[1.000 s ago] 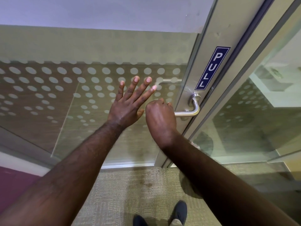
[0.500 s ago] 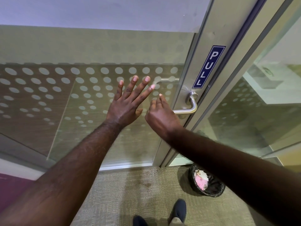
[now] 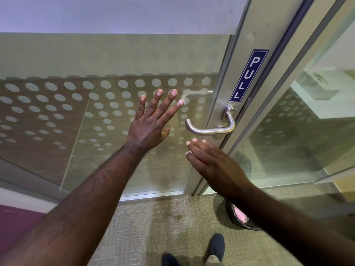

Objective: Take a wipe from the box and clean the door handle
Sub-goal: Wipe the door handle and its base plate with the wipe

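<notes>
The brushed-metal lever door handle (image 3: 211,129) juts from the aluminium door frame, just under a blue PULL sign (image 3: 249,75). My left hand (image 3: 151,121) lies flat against the dotted glass door (image 3: 76,112), fingers spread, a little left of the handle. My right hand (image 3: 211,164) hovers below the handle with its fingers straight and apart, holding nothing and not touching the lever. No wipe and no wipe box are in sight.
A black-lined waste bin (image 3: 244,219) with pink and white waste stands on the carpet at the door's foot, partly hidden by my right forearm. My shoes (image 3: 215,248) show at the bottom edge. A glass side panel (image 3: 307,131) fills the right.
My right hand has let go of the handle, opened, and dropped down and right, away from the lever. My left hand stays pressed on the glass.
</notes>
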The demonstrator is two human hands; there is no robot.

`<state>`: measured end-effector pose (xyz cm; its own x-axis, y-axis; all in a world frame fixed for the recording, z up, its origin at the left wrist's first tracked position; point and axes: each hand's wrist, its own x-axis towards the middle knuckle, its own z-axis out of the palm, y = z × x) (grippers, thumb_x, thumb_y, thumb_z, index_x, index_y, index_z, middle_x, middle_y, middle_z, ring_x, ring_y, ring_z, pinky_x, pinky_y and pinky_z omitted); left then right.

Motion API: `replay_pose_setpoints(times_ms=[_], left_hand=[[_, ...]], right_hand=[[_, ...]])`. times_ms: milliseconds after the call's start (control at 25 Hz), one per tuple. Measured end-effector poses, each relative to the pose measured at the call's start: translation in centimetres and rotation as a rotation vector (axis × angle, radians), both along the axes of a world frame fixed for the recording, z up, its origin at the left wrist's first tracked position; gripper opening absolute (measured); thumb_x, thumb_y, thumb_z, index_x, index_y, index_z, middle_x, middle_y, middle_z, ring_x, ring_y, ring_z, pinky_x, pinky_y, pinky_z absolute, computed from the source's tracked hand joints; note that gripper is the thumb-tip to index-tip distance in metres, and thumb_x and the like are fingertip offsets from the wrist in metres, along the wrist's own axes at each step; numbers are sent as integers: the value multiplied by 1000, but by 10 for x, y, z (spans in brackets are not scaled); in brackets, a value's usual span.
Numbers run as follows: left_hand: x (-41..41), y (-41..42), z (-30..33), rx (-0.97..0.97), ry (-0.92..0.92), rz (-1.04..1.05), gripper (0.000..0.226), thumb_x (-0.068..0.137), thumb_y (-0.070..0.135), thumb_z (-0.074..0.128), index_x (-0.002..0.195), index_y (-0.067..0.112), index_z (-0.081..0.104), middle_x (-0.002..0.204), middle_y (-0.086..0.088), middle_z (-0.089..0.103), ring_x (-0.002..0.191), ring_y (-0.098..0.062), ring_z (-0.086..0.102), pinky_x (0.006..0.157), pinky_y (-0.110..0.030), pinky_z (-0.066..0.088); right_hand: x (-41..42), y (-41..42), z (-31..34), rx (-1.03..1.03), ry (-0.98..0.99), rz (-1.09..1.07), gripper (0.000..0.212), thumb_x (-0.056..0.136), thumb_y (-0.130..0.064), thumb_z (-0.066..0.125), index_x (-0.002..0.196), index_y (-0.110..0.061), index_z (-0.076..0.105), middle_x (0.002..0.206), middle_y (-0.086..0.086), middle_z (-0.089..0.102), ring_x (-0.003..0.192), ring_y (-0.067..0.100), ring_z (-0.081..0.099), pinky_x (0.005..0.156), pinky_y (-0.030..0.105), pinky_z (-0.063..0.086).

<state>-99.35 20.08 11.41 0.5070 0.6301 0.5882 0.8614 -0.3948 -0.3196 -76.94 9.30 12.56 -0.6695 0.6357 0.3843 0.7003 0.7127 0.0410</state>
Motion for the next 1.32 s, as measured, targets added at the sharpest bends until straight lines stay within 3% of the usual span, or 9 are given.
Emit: replay_pose_setpoints(times_ms=[80,160,320,480,680,880,1040,1200,1320], left_hand=[[1,0,1,-14,0,7,127,71,39,80,155,30,-14,161,6,-10,148,-21,-25,117,-48,-13],[1,-1,1,-29,2,18,126,72,40,79,154,30,-15,162,6,-15,148,-21,-25,117,-47,-16],[2,-2,1,-57,-18,26,122,74,37,80,155,32,-11,162,7,-8,149,-21,-23,117,-47,-17],[4,-4,1,-72,-44,34,121,71,35,82,156,30,-4,162,6,-5,149,-21,-22,117,-48,-15],[5,-6,2,-67,-53,31,121,69,33,84,156,28,0,162,6,-8,149,-20,-22,118,-47,-14],[5,-4,-1,-67,-55,32,125,69,32,83,156,32,-7,163,8,-19,149,-20,-22,118,-48,-15],[5,-3,-2,-55,-57,27,125,69,33,83,156,32,-7,163,7,-14,149,-20,-21,118,-48,-16],[5,-2,-4,-57,-56,23,126,68,34,83,156,32,-7,163,8,-22,149,-21,-22,117,-48,-17],[5,-1,-5,-65,-66,16,126,68,34,83,156,32,-7,162,8,-23,149,-21,-23,117,-47,-18]], right_hand=[[10,-14,-8,-370,423,-227,26,97,-25,50,118,-22,66,130,-8,59,119,7,55,104,24,43],[14,-12,-21,-402,842,-505,15,92,-19,62,102,-21,73,109,-7,69,94,3,64,83,9,46],[24,17,-18,-804,1909,-753,15,94,-5,59,104,2,68,83,3,74,81,18,68,74,22,58],[24,43,2,-954,2356,-710,16,96,7,46,109,9,54,113,18,60,108,34,60,93,40,50],[20,50,20,-964,2446,-563,25,94,13,34,91,3,57,76,8,72,92,27,66,100,45,42],[11,43,12,-797,2368,-685,32,96,3,50,128,7,51,121,19,61,109,30,61,99,44,48],[0,41,9,-596,2142,-765,31,92,1,59,123,5,57,97,0,70,81,5,69,85,32,56],[-10,39,8,-483,1992,-867,34,90,-1,64,123,3,59,111,11,70,96,14,69,91,34,55],[-19,37,7,-448,1994,-891,32,89,-2,65,121,2,61,98,7,72,92,13,70,89,32,56]])
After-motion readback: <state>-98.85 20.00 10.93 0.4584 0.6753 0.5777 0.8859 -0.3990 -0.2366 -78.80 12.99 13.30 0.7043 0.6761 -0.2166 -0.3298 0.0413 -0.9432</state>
